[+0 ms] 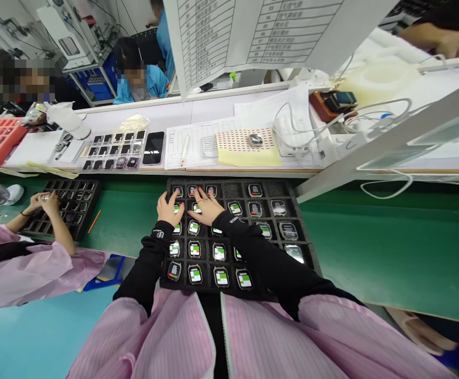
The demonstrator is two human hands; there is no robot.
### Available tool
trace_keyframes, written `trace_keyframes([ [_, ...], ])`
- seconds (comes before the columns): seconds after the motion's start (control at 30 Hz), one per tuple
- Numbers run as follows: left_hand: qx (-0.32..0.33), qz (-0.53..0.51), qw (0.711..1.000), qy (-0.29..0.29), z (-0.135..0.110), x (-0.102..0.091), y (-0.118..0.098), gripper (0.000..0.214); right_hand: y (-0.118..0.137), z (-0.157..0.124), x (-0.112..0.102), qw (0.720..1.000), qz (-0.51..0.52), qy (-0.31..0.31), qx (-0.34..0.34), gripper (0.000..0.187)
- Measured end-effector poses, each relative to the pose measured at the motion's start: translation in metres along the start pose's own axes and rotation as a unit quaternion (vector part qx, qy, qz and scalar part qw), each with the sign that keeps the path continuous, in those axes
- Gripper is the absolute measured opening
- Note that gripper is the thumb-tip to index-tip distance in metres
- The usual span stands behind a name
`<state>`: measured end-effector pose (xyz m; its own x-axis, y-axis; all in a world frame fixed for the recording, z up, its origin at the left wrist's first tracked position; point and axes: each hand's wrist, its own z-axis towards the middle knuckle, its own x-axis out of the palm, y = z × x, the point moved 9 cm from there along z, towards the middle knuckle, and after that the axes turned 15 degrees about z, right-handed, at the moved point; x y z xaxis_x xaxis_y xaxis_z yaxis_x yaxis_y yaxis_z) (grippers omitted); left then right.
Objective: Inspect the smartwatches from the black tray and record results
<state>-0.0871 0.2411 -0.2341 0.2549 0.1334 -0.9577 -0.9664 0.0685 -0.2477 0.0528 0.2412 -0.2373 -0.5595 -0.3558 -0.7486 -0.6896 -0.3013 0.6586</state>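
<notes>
A black foam tray point(231, 189) lies in front of me on the green bench, with smartwatch faces in many of its compartments. Over its back left corner is my left hand point(168, 209), fingers spread and fingertips at a watch point(178, 191) in the back row. Beside it, my right hand point(207, 208) reaches across with fingers stretched out, touching or just above the watches there. Neither hand holds anything visible. Several screens, such as the watch point(221, 276) in the front row, show green and white blocks. My right forearm hides some middle compartments.
Behind the tray, a white shelf carries a phone point(153, 148), a clear tray of dark parts point(113, 150), papers and a watch point(255, 140) on a yellow sheet point(249, 157). A slanted white post point(332, 168) stands right. A co-worker's hands point(48, 202) are at another tray, left.
</notes>
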Motion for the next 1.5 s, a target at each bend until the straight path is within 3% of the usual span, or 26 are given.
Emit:
trace_keyframes([
  [0.33, -0.017, -0.009, 1.000, 0.022, 0.003, 0.000, -0.002, 0.054, -0.028, -0.032, -0.026, 0.994, 0.026, -0.101, 0.037, 0.088],
  [0.5, -0.019, -0.051, 0.998, 0.019, 0.000, 0.004, 0.008, 0.065, -0.038, -0.035, -0.017, 0.995, 0.022, -0.078, 0.055, 0.089],
  [0.73, -0.048, -0.079, 0.994, 0.056, -0.012, 0.018, 0.030, 0.064, -0.036, -0.059, -0.035, 0.995, 0.033, -0.077, 0.062, 0.084],
  [0.93, -0.023, -0.064, 0.997, 0.044, -0.007, 0.010, 0.018, 0.057, -0.019, -0.079, -0.024, 0.999, 0.013, -0.038, 0.035, 0.076],
  [1.17, -0.036, -0.032, 0.996, 0.079, -0.002, 0.009, 0.010, 0.054, -0.011, -0.097, -0.005, 0.997, -0.032, -0.053, -0.049, 0.078],
  [1.3, -0.035, -0.006, 0.996, 0.084, -0.002, 0.010, 0.009, 0.055, -0.014, -0.099, 0.000, 0.998, -0.019, -0.049, -0.034, 0.083],
  [1.5, -0.036, 0.038, 0.995, 0.084, -0.001, 0.009, 0.005, 0.057, -0.016, -0.106, -0.009, 0.996, 0.056, -0.071, 0.011, 0.075],
])
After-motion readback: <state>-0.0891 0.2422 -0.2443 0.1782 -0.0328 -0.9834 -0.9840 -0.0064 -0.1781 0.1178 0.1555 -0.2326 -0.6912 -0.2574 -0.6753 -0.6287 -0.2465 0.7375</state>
